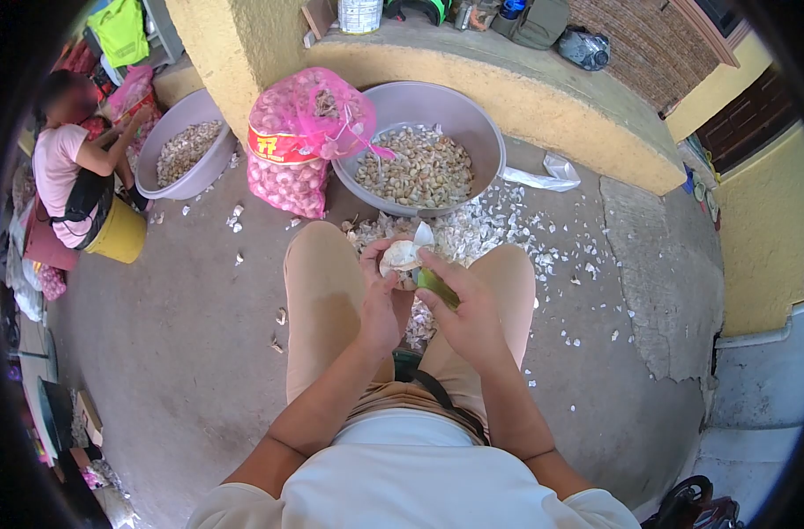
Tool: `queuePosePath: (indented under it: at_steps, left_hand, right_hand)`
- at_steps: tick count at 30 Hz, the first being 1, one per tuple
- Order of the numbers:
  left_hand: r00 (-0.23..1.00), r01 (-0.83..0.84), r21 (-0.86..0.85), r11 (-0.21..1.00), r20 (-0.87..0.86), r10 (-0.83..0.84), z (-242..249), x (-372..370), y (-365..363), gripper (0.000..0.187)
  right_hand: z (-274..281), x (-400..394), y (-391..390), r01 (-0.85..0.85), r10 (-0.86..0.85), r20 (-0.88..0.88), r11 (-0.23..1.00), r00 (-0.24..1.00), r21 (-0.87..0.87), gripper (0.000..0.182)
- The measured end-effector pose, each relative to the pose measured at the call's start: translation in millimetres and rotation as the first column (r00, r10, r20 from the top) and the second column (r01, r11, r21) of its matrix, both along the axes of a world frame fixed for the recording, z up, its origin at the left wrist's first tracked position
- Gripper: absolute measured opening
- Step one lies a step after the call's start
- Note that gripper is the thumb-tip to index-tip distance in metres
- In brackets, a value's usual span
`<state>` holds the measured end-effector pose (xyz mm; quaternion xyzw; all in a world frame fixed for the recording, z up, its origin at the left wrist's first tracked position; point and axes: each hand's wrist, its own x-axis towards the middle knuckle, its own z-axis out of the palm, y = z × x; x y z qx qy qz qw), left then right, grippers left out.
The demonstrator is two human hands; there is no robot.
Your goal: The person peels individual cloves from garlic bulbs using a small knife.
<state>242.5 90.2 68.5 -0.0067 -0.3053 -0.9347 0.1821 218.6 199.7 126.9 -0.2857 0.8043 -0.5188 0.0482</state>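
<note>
Between my knees, my left hand (381, 286) is wrapped round a whitish garlic bulb (402, 257). My right hand (455, 304) grips a green-handled tool (439, 288) against the bulb's right side, and a pale flap of skin stands up by the thumb. Whether the tool has a blade cannot be made out. Beyond my knees is a large grey basin (499, 159) partly filled with loose garlic cloves (415, 167). A pink mesh bag (287, 181) of garlic bulbs leans at its left side.
Peeled skins (508, 225) litter the floor around the basin. At the left, a person (62, 167) sits on a yellow bucket (118, 234) beside a second basin (212, 167) of cloves. A white plastic bag (556, 174) lies right of the basin, below a raised ledge (508, 97).
</note>
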Motion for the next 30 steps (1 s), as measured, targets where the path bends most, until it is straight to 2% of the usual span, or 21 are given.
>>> queuePosePath:
  at_steps: [2,5,8,11,14,17,20,26,30]
  left_hand:
    - [1.000,0.008,0.016,1.000,-0.008,-0.008,-2.5,-0.3,-0.5,0.042]
    - [1.000,0.012,-0.006,1.000,0.004,-0.012,-5.1,-0.4,-1.0,0.041]
    - [0.999,0.017,-0.011,1.000,0.028,-0.017,-1.1,0.1,-0.7,0.039]
    - [0.999,0.015,-0.010,1.000,0.040,-0.014,-0.4,-0.2,-0.5,0.038]
    - [0.999,0.018,-0.007,1.000,0.049,-0.017,-1.0,-0.3,-0.6,0.038]
    - [0.998,0.030,-0.008,1.000,0.055,-0.029,-5.7,0.2,0.7,0.036]
    - [0.997,0.033,-0.025,0.999,0.074,-0.031,-8.9,0.3,-0.1,0.035]
    - [0.999,0.025,-0.058,0.998,0.041,-0.023,-10.0,-1.1,-0.1,0.037]
    - [0.999,0.009,-0.084,0.996,0.050,-0.004,-10.5,-1.2,-0.3,0.037]
  right_hand:
    - [1.6,-0.3,1.2,0.001,-0.003,0.044,0.998,0.999,0.056,0.043]
    - [-3.8,0.4,-1.3,0.058,-0.056,0.048,0.997,0.997,-0.043,0.044]
    - [3.1,2.0,-0.4,0.026,-0.025,0.147,1.000,0.989,-0.007,0.046]
    - [-7.4,-0.8,-0.2,0.012,-0.011,0.027,0.999,1.000,-0.050,0.045]
    - [-4.4,-2.7,1.8,0.014,-0.018,0.053,0.996,0.998,0.091,0.044]
    - [-9.7,-5.1,3.2,0.031,-0.037,0.058,0.995,0.998,0.100,0.045]
    - [-9.8,-4.1,1.9,0.018,-0.015,0.093,0.999,0.996,-0.027,0.047]
    - [-7.1,-3.5,2.8,0.002,-0.001,0.044,1.000,0.999,-0.020,0.049]
    - [-11.7,-3.3,4.0,-0.011,0.014,0.096,0.999,0.995,-0.034,0.047]
